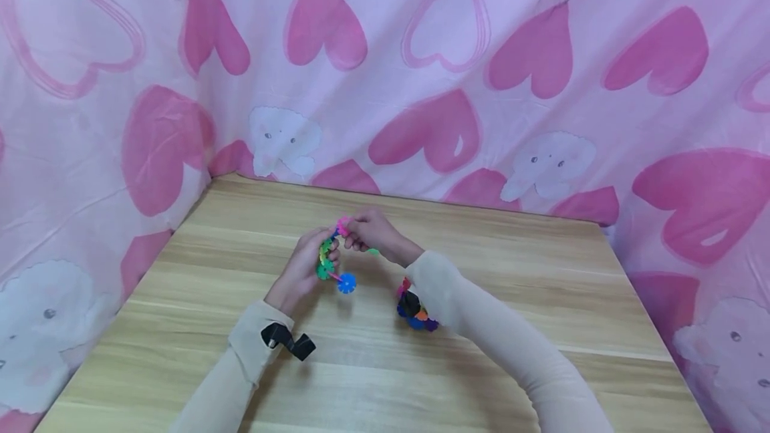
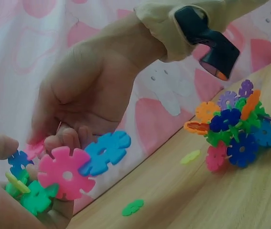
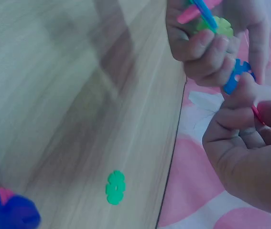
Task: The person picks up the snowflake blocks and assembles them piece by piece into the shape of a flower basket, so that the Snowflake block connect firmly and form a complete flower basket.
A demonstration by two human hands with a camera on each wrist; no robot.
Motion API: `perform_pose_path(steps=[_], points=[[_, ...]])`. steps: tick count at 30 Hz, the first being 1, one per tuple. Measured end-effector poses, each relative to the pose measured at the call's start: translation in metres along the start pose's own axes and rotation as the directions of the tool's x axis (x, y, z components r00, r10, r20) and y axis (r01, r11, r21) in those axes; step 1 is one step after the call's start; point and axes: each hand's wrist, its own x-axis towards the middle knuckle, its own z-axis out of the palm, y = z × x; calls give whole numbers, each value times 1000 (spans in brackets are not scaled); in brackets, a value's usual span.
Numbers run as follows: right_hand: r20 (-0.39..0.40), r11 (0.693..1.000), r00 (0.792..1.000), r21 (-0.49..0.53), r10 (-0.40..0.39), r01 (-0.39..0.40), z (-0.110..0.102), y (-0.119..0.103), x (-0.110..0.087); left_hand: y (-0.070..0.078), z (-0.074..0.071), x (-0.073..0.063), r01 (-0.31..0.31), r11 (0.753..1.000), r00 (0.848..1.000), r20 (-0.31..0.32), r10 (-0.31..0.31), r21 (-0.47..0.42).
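My left hand (image 1: pixel 303 260) grips a chain of interlocking plastic flower discs, with its fingers curled round the green and yellow part. Green discs (image 2: pixel 36 198), a large pink disc (image 2: pixel 54 172) and a light blue disc (image 2: pixel 107 153) show in the left wrist view. The blue disc (image 1: pixel 347 283) sticks out at the chain's lower end. At the upper end, my right hand (image 1: pixel 380 236) pinches a pink disc (image 1: pixel 343 226) between thumb and fingers, beside a small blue disc (image 3: pixel 238 76). Whether those two are joined is hidden by the fingers.
A many-coloured cluster of joined discs (image 2: pixel 227 120) stands on the wooden table (image 1: pixel 361 379), partly behind my right sleeve in the head view. A loose green disc (image 3: pixel 115 187) and a yellow-green disc (image 2: pixel 190 156) lie nearby. A pink heart-patterned curtain (image 1: pixel 385 85) borders the table.
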Motion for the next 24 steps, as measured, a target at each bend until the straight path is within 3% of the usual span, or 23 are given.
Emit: perform_pose_path(steps=[11, 15, 20, 24], points=[[-120, 978, 992, 207, 27, -2, 19, 7, -2, 2, 5, 1, -18, 1000, 1000, 3, 18, -22], [-148, 970, 988, 244, 51, -14, 21, 7, -1, 5, 6, 3, -21, 1000, 1000, 0, 21, 10], [-120, 971, 991, 237, 59, -29, 21, 9, -1, 10, 4, 3, -3, 993, 1000, -12, 5, 116], [-42, 978, 998, 207, 48, -39, 12, 10, -1, 13, 3, 3, 23, 988, 1000, 17, -26, 152]])
